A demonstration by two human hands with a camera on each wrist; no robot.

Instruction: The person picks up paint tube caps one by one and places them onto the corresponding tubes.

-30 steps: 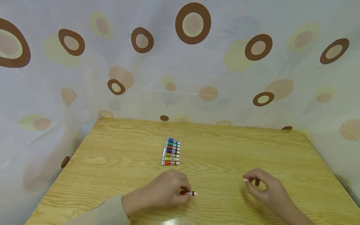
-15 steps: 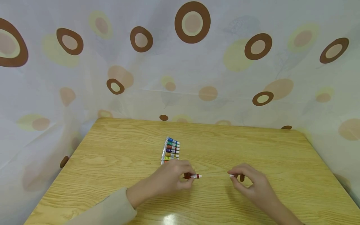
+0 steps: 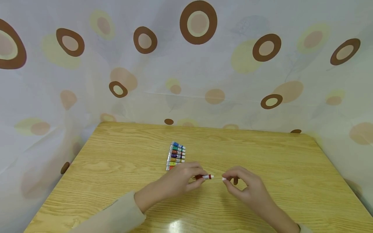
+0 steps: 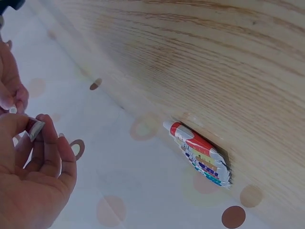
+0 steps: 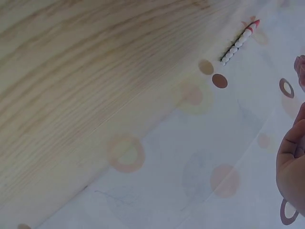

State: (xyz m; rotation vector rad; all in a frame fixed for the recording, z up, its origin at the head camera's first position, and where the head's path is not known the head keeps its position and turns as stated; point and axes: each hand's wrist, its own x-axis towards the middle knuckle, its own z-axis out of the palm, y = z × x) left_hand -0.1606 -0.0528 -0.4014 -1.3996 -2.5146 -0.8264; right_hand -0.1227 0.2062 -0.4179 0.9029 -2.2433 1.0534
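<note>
My left hand pinches a small paint tube with a dark red label, its white nozzle pointing right. In the left wrist view, the tube's flat silver end sticks out between thumb and fingers. Facing it, my right hand pinches a small white cap between thumb and forefinger. A short gap separates cap and nozzle, and both hands are above the table. In the right wrist view only part of the right hand shows, with the cap hidden.
Behind the left hand, several paint tubes lie side by side, caps to the right; the hand partly covers the nearest, an orange-red one. They rest on a wooden table. A white cloth with brown and yellow circles hangs around its far sides.
Both hands have moved away from the front edge and closer together. The right hand travelled left with the cap; the left hand shifted slightly right with the tube and now overlaps the nearest lying tube.
</note>
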